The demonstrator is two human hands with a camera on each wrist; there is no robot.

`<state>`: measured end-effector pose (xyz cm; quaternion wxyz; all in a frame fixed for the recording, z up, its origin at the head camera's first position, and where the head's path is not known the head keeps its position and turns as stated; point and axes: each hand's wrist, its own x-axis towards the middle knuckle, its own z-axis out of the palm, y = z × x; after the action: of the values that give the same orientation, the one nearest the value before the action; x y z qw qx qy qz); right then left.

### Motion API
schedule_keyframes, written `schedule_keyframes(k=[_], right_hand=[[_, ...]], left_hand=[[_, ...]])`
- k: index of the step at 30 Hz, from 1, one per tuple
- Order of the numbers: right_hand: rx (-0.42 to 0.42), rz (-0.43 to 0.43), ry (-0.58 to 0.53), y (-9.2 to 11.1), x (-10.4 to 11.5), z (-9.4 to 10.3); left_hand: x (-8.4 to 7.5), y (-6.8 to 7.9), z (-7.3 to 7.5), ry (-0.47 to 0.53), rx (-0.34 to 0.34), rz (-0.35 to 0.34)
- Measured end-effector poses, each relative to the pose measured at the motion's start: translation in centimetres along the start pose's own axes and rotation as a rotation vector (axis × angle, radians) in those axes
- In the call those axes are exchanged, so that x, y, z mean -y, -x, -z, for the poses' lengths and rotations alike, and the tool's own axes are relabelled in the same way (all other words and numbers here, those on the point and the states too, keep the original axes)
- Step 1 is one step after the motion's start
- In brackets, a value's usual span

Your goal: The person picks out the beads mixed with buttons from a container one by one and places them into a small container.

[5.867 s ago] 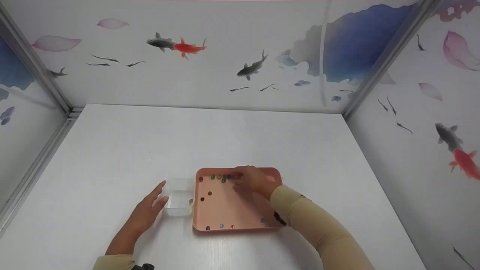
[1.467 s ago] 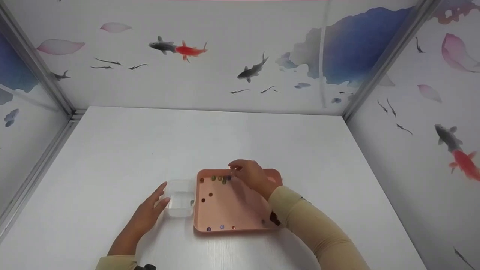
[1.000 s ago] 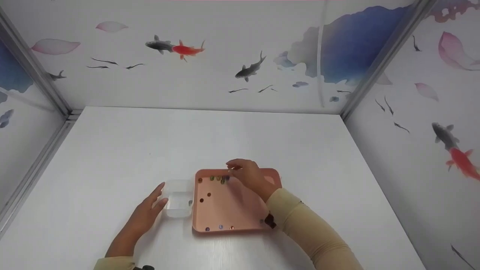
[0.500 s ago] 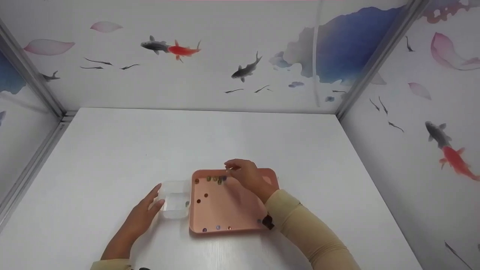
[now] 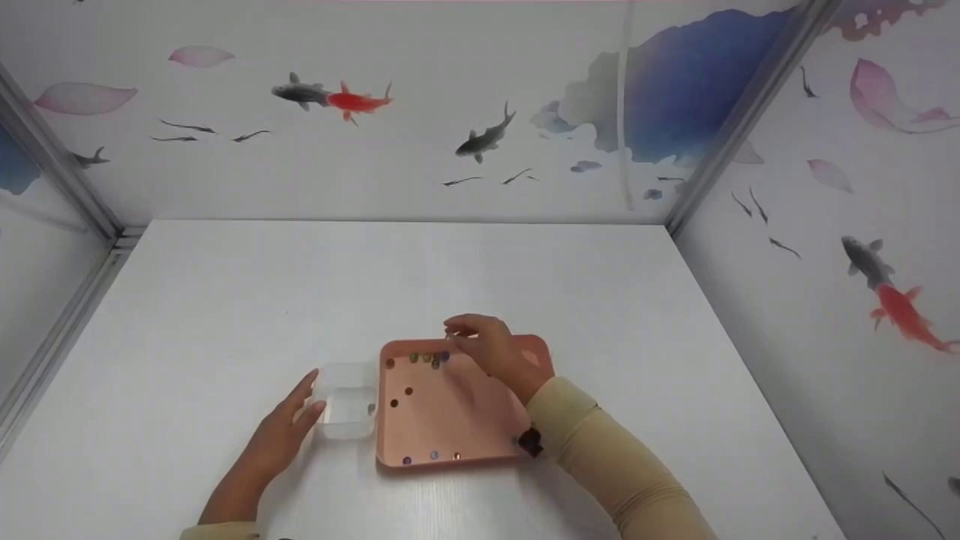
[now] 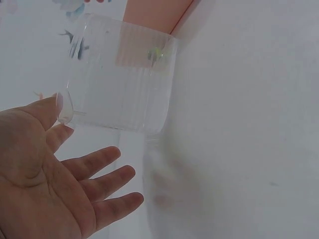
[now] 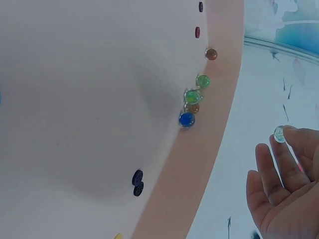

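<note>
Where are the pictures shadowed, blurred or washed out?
Head view: a soft shadow crosses the pink tray near the right hand; left wrist view: a blurred smudge darkens the white table; right wrist view: the tray's floor looks washed out, nearly white.

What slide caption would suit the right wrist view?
Right hand pinches a marble; marbles and buttons lie in a tray.

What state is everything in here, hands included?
Box: upright, looks uncovered.
Box marble: inside, near one wall.
Tray: flat on the table.
Marble cluster: bunched by the tray's far wall.
Dark buttons: loose on the tray's floor.
Near pieces: spaced apart, too small to identify.
Left hand: fingers spread, touching the box.
Held marble: raised off the tray's floor.
Right hand: pinching that marble.
</note>
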<state>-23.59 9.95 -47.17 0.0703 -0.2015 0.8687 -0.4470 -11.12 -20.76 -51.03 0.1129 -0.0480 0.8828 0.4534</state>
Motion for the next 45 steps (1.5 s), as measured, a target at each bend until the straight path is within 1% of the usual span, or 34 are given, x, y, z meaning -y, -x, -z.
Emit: schedule_keyframes(k=[5,10,19,27,34,40,45], right_hand=[[-0.014,0.008,-0.017,0.0,0.3,0.0],[-0.021,0.013,-0.023,-0.2,0.8,-0.5],[-0.015,-0.006,-0.067,-0.2,1.5,-1.2],[-0.015,0.002,-0.083,-0.3,2.2,-1.8],[-0.008,-0.019,-0.102,-0.4,2.6,-2.3],[-0.003,-0.023,-0.11,-0.5,3.0,-2.9],[0.009,-0.051,-0.107,-0.6,3.4,-3.4]], left_hand=[[-0.1,0.0,0.0,-0.014,0.004,-0.001],[-0.2,0.0,0.1,-0.018,0.012,0.026],[-0.2,0.0,0.1,-0.024,0.014,0.016],[-0.1,-0.1,0.0,-0.048,0.015,0.019],[0.0,0.0,0.0,-0.028,0.01,0.022],[0.0,0.0,-0.1,-0.035,0.009,0.021],[0.0,0.0,-0.1,-0.029,0.007,0.024]])
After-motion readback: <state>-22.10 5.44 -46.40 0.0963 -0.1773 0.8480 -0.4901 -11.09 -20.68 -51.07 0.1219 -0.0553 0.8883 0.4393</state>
